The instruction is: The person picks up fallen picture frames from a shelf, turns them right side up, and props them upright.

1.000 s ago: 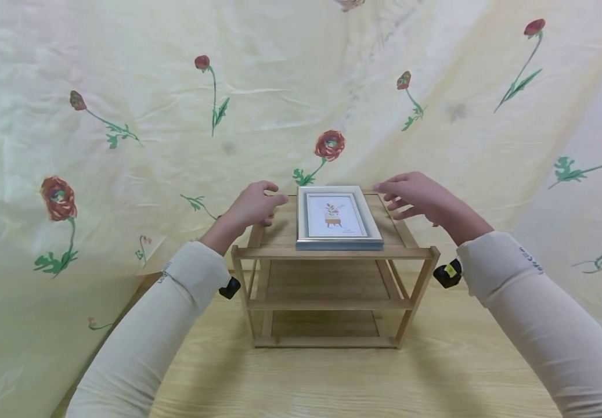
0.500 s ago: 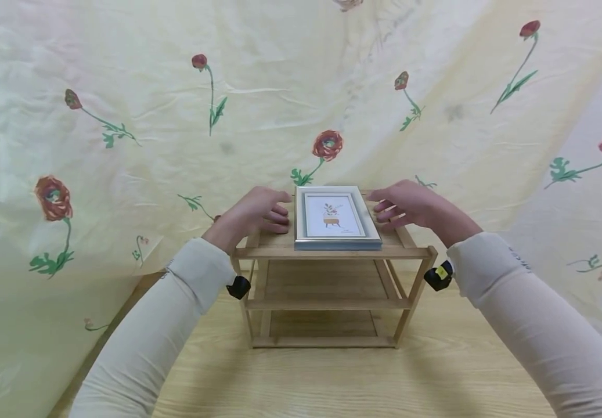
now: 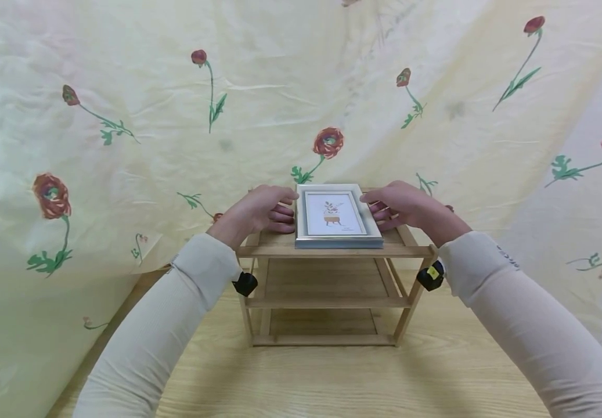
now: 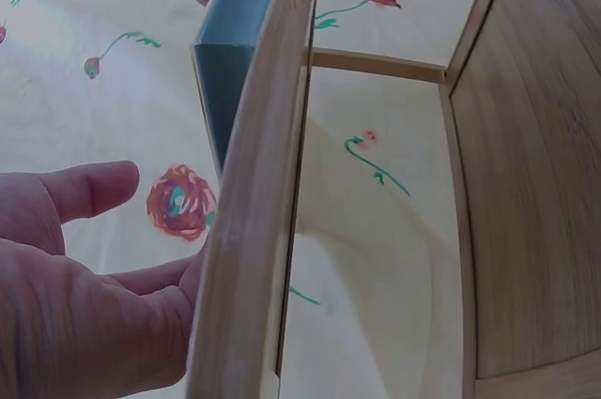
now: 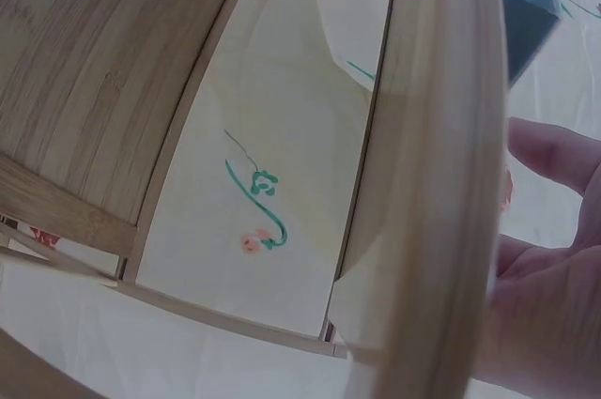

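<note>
Your left hand (image 3: 266, 209) has moved inward, fingers loose and released, to nine o'clock of the picture frame (image 3: 335, 213). That glossy, silvery rectangle with bluish sides lies flat atop the grained wooden shelf (image 3: 327, 302). Your right hand (image 3: 401, 203) has likewise come in at three o'clock, fingers relaxed; contact there is unclear.
</note>
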Demonstrator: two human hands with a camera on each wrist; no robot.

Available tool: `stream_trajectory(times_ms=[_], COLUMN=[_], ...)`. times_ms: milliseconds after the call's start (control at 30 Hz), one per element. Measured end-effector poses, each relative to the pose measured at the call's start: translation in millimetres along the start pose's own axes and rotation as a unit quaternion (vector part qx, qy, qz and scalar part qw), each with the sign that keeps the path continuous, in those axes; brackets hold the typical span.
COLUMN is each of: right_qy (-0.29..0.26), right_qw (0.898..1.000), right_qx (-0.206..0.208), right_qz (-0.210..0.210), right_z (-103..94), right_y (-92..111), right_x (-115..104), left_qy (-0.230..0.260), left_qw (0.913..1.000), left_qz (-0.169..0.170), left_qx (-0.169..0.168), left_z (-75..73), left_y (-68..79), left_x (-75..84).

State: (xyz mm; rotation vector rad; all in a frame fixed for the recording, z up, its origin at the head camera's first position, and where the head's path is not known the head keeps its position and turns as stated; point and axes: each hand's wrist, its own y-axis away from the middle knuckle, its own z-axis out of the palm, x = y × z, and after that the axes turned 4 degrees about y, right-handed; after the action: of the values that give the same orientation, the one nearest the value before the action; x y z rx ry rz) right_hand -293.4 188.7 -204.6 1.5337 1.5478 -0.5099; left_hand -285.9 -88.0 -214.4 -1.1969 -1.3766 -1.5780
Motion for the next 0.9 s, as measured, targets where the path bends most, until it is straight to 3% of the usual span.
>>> stream_trajectory(times_ms=[900], right_qy=[-0.011], right_qw=[1.0], right_qx=[0.023], right_qz=[-0.001], right_z=[5.7], right_y=[-0.6], right_x=[0.0], left_qy=[0.04], left_qw=[0.9977], left_qz=[-0.026], left_qx=[0.048], left_z=[7.0], left_y=[-3.9], left_x=[1.0])
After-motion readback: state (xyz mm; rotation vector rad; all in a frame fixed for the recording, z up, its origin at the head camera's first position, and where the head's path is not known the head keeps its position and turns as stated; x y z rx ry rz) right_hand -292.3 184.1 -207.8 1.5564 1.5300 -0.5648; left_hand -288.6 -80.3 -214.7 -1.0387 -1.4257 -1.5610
